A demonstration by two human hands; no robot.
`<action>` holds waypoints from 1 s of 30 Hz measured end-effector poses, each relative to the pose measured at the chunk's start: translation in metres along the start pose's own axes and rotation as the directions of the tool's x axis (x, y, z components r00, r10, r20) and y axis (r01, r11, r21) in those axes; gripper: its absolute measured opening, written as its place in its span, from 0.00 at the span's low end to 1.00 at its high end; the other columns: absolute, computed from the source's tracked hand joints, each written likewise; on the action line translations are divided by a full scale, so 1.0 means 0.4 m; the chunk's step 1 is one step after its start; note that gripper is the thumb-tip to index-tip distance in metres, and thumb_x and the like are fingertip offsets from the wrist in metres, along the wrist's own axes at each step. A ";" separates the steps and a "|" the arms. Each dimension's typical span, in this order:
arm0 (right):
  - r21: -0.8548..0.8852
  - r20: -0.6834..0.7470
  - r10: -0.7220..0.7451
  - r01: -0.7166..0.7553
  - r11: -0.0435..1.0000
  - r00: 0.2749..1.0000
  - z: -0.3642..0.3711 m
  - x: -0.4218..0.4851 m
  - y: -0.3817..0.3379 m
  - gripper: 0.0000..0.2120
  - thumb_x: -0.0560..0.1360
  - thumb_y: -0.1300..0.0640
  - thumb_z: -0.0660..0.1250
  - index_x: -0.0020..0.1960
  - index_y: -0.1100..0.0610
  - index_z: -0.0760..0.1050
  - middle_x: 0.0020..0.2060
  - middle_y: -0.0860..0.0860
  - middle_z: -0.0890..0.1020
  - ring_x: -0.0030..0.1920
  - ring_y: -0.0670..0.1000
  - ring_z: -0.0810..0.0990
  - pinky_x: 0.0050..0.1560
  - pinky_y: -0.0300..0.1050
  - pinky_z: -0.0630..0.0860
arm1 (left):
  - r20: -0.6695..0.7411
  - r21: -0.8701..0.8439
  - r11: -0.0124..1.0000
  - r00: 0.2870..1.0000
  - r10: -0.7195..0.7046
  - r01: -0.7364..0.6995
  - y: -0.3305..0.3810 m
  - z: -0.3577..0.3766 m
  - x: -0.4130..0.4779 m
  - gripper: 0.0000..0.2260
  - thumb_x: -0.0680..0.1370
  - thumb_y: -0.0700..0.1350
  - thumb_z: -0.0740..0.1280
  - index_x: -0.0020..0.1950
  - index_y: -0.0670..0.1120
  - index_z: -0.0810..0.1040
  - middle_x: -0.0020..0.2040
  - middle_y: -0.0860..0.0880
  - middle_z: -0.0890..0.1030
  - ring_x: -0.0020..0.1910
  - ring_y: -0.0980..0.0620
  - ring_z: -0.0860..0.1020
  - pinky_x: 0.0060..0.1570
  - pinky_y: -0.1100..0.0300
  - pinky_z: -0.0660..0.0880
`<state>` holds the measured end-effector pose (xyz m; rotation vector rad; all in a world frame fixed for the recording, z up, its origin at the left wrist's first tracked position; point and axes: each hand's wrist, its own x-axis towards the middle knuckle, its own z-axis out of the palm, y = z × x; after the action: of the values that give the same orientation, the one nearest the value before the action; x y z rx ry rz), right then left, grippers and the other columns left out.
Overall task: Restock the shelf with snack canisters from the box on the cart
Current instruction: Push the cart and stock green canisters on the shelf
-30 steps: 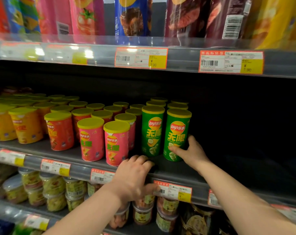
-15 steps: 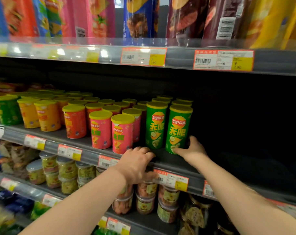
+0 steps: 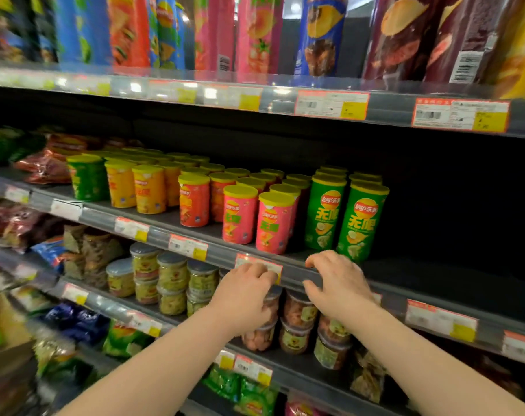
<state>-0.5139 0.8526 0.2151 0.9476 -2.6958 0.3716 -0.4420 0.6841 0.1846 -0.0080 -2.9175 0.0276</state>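
Rows of short snack canisters with yellow lids stand on the middle shelf (image 3: 435, 283): green ones (image 3: 360, 223) at the right end, pink ones (image 3: 273, 223) beside them, then orange-red (image 3: 194, 202) and yellow ones (image 3: 148, 190) further left. My right hand (image 3: 336, 283) hovers in front of the shelf's front rail, just below the rightmost green canister, fingers loosely curled and holding nothing. My left hand (image 3: 246, 292) is beside it over a price tag (image 3: 258, 265), fingers also curled and empty. No box or cart shows.
The shelf to the right of the green canisters is dark and bare. Tall chip tubes (image 3: 255, 34) fill the shelf above. Small clear-lidded jars (image 3: 171, 280) and snack bags (image 3: 87, 253) sit on the shelves below. Price tags line every rail.
My right hand has let go of the rightmost green canister and pulled back to the shelf rail. My left hand has drawn back slightly too. The view has swung left and down.
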 end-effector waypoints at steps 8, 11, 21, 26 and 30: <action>-0.092 0.252 -0.170 0.198 0.976 0.953 0.139 -0.063 -0.260 0.19 0.75 0.48 0.60 0.65 0.50 0.68 0.60 0.50 0.73 0.62 0.55 0.71 0.56 0.47 0.68 | 0.106 0.012 0.988 0.983 -0.153 0.152 -0.195 0.034 -0.271 0.20 0.76 0.55 0.61 0.66 0.49 0.68 0.63 0.49 0.70 0.63 0.46 0.68 0.60 0.52 0.68; -0.094 0.338 -0.211 0.255 0.962 0.917 0.188 -0.087 -0.367 0.19 0.75 0.46 0.60 0.64 0.51 0.68 0.61 0.51 0.73 0.62 0.56 0.71 0.58 0.47 0.68 | 0.147 0.027 0.974 0.962 -0.228 0.227 -0.266 0.048 -0.386 0.20 0.76 0.56 0.61 0.65 0.48 0.68 0.61 0.49 0.71 0.61 0.46 0.70 0.58 0.52 0.69; 0.009 0.479 -0.389 0.439 0.898 0.787 0.324 -0.172 -0.750 0.20 0.76 0.45 0.60 0.65 0.50 0.68 0.61 0.52 0.74 0.62 0.57 0.72 0.61 0.52 0.69 | 0.252 0.065 0.869 0.834 -0.491 0.491 -0.473 0.063 -0.790 0.23 0.76 0.57 0.61 0.68 0.48 0.66 0.62 0.47 0.70 0.63 0.45 0.70 0.59 0.50 0.70; 0.060 0.529 -0.471 0.523 0.850 0.706 0.375 -0.224 -0.921 0.20 0.75 0.46 0.62 0.65 0.51 0.69 0.60 0.52 0.74 0.59 0.57 0.74 0.56 0.50 0.71 | 0.311 0.085 0.782 0.729 -0.609 0.617 -0.543 0.069 -0.972 0.22 0.75 0.58 0.61 0.64 0.49 0.69 0.60 0.47 0.72 0.62 0.44 0.71 0.58 0.50 0.70; 0.083 0.566 -0.510 0.570 0.817 0.648 0.409 -0.248 -1.012 0.20 0.76 0.46 0.61 0.66 0.51 0.68 0.62 0.52 0.74 0.62 0.57 0.72 0.60 0.51 0.71 | 0.338 0.058 0.723 0.668 -0.663 0.689 -0.573 0.075 -1.069 0.22 0.75 0.58 0.62 0.65 0.48 0.69 0.61 0.47 0.72 0.62 0.45 0.70 0.60 0.51 0.70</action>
<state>-0.2065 0.5511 0.0919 2.0281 -2.6515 -0.2245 -0.0326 0.4512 0.0648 1.1889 -3.0362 -0.2268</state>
